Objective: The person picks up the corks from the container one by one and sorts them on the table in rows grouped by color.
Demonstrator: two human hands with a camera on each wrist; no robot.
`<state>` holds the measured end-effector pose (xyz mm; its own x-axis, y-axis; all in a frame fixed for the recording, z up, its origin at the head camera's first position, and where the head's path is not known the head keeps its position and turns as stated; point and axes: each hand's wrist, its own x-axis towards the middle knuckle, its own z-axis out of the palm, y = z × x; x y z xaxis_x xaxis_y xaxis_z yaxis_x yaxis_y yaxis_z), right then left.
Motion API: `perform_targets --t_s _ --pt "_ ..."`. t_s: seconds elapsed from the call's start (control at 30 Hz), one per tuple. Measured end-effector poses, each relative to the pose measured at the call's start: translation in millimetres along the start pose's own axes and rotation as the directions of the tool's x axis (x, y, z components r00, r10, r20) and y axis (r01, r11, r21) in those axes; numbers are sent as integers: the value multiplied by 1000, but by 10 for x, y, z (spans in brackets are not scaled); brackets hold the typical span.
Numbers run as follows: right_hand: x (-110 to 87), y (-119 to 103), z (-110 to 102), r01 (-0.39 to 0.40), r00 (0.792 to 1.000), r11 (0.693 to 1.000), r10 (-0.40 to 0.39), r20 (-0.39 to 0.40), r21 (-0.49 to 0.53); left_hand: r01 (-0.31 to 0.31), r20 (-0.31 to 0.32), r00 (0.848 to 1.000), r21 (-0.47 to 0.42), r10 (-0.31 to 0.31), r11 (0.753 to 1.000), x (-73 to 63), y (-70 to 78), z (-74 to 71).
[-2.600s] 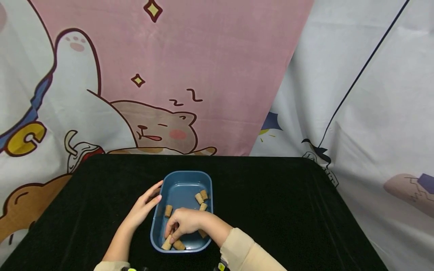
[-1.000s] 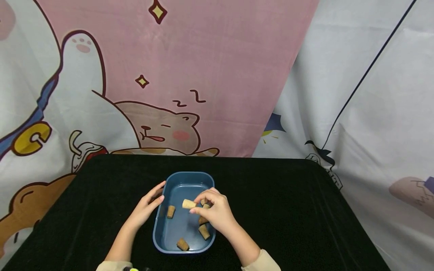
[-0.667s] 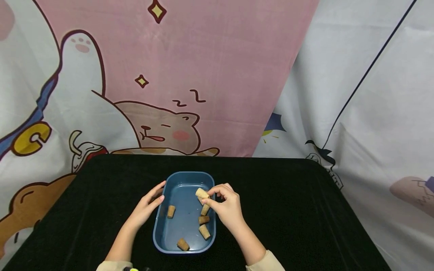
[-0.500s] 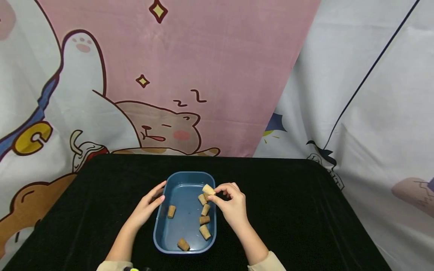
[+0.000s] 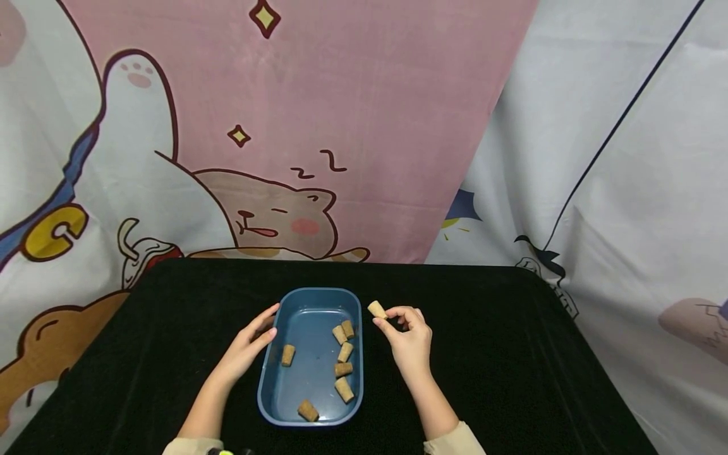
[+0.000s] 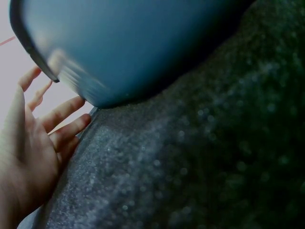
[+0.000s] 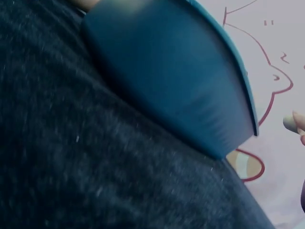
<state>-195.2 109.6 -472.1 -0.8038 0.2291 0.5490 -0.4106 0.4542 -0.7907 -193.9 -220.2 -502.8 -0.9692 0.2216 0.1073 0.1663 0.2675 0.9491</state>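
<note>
My right hand [image 5: 411,341] pinches a pale cork [image 5: 377,309] between thumb and fingertips, just beyond the right rim of a blue rectangular tray [image 5: 309,292]. In the right wrist view, only the end of that cork [image 7: 289,123] and some fingertips [image 7: 300,123] show at the right edge. My left hand [image 5: 244,347] rests its straight, spread fingers against the tray's left side. The left wrist view shows that hand [image 6: 43,138] alongside the tray's outer wall [image 6: 133,43]. Inside the tray, several corks lie mostly along the right side, with one cork [image 5: 288,355] at left and one darker cork [image 5: 308,411] near the front.
A black cloth [image 5: 512,354] covers the table under the tray. Behind the table's far edge hangs a backdrop [image 5: 387,126] printed with cartoon animals.
My right hand picked a pale cork from the tray's front, lifted it, and carried it rightward past the right rim. The left hand has stayed at the tray's left side.
</note>
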Motion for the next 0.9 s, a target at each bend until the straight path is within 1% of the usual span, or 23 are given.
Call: perform_targets --t_s 0.13,0.27,0.47,0.6,0.7,0.9 --pt "-16 103 3 -51 999 999 51 -19 -13 2 -1 1000 -10 -2 1000 -2 -11 2" --pt "-25 184 6 -109 994 993 108 -22 -38 -3 1 1000 -15 3 1000 -3 -11 0" --pt "-29 295 29 -125 992 987 121 -45 -98 -6 1 1000 -18 6 1000 4 3 -5" --pt "-48 369 55 -160 987 979 154 -52 -129 -7 -4 1000 -10 7 1000 3 10 -3" --pt "-68 414 83 -178 984 972 173 -42 -154 -12 -3 1000 -5 12 1000 2 4 0" --pt "-104 434 126 -190 981 962 192 -8 -195 -9 2 1000 -12 9 1000 2 -2 1"
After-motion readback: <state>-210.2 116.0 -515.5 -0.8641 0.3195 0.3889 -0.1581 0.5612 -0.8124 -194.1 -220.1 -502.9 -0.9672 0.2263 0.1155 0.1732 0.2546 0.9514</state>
